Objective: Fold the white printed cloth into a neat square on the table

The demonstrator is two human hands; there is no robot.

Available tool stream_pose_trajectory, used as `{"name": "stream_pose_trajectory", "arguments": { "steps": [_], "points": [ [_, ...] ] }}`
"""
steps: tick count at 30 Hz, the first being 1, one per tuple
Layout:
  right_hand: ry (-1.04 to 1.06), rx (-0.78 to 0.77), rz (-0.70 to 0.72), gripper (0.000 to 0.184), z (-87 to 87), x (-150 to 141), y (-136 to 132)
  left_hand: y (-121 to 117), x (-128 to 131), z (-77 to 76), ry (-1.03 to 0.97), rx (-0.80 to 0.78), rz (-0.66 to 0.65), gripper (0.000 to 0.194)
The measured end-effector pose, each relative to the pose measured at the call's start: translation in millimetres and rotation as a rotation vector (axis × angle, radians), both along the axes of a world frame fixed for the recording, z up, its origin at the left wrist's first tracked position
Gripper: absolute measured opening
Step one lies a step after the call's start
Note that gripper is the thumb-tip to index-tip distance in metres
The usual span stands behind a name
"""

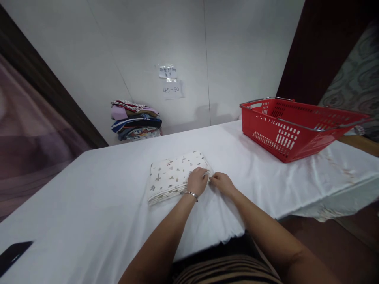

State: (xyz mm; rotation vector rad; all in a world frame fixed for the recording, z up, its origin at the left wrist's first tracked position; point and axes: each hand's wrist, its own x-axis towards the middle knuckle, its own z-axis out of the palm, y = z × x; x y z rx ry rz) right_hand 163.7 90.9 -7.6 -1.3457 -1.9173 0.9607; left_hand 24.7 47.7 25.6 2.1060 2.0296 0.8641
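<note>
A white folded cloth (171,173) printed with small leaf-like and animal-like shapes lies flat on the white-covered table, its stacked layers showing along the near edge. At its right end, my left hand (197,181), with a silver bracelet at the wrist, is closed on the near right corner. Just to the right, my right hand (222,183) pinches the right edge of the same cloth, thumb and fingers together. The fingertips of both hands are partly hidden where they meet the fabric.
A red plastic basket (266,136) with metal handles stands on the table (112,189) at the right. Beyond the far edge rises a pile of folded clothes (136,120) against the wall. A dark flat object (14,254) lies at the near left. Paper signs (172,90) hang on the wall.
</note>
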Motion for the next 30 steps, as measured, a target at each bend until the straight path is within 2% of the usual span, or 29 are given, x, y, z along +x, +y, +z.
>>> {"name": "stream_pose_trajectory", "arguments": {
  "steps": [2, 8, 15, 18, 21, 24, 30],
  "points": [
    [0.102, -0.049, 0.014, 0.019, -1.9, -0.8, 1.0, -0.3, 0.3, -0.6, 0.008, 0.003, -0.003, 0.020],
    [0.460, -0.366, 0.058, 0.022, 1.3, 0.4, 0.7, -3.1, 4.5, -4.3, 0.063, -0.012, -0.032, 0.022],
    [0.543, -0.498, 0.096, 0.021, 7.8, 4.9, 0.9, -6.6, 7.6, -8.6, 0.120, 0.040, -0.073, 0.023],
    [0.556, -0.490, 0.113, 0.021, 5.7, 6.1, 3.8, -3.8, 7.1, -8.8, 0.108, 0.010, -0.031, 0.023],
    [0.514, -0.361, 0.025, 0.018, 3.2, 8.2, 7.2, 1.2, 5.3, -5.9, 0.015, -0.040, 0.060, 0.019],
    [0.369, -0.227, -0.043, 0.016, 2.0, 10.7, 7.1, 5.1, 2.7, -1.7, -0.089, -0.066, 0.111, 0.018],
    [0.156, -0.199, 0.069, 0.016, 5.2, 5.8, 0.8, 6.9, -1.4, 0.8, -0.167, -0.036, 0.108, 0.016]
  ]
}}
